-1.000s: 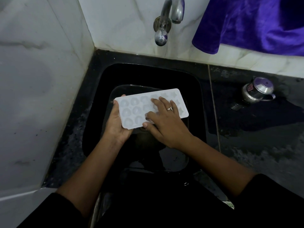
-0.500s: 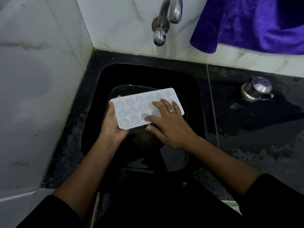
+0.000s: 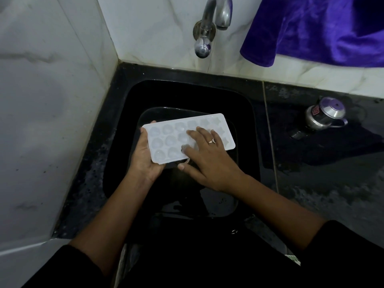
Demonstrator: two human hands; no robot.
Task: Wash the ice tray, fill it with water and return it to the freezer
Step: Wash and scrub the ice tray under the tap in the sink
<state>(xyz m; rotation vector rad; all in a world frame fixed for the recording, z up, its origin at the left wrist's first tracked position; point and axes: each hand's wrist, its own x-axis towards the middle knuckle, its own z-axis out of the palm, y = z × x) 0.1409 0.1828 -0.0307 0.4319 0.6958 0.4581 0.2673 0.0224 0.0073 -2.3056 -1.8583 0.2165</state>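
Two black sleeves (image 3: 342,256) sit nearest, and bare forearms reach out of them over the sink (image 3: 166,94). The left grip (image 3: 143,159) cups the tray (image 3: 164,142) at its left short end, palm under it and fingertips curled up over the edge. The right grip (image 3: 209,161) lies on top of the tray with fingers straight and spread, pressing on the moulded cells around its middle. Its thumb sticks out past the near long edge, and there is a ring (image 3: 212,141) on one finger. The tray is white, held about level above the sink basin, its long side running left to right and its far right corner a bit higher. Under it a dark glossy vessel lies in the sink; what it is cannot be told. The black desk (image 3: 332,173) surrounds the sink and looks wet to the right. A steel mug (image 3: 324,115) with a purple lid stands there, well apart from the tray. Beyond it, a metal tap (image 3: 207,28) juts from the white marble wall (image 3: 41,100) above the sink's far rim. A purple cloth (image 3: 322,28) hangs to the tap's right.
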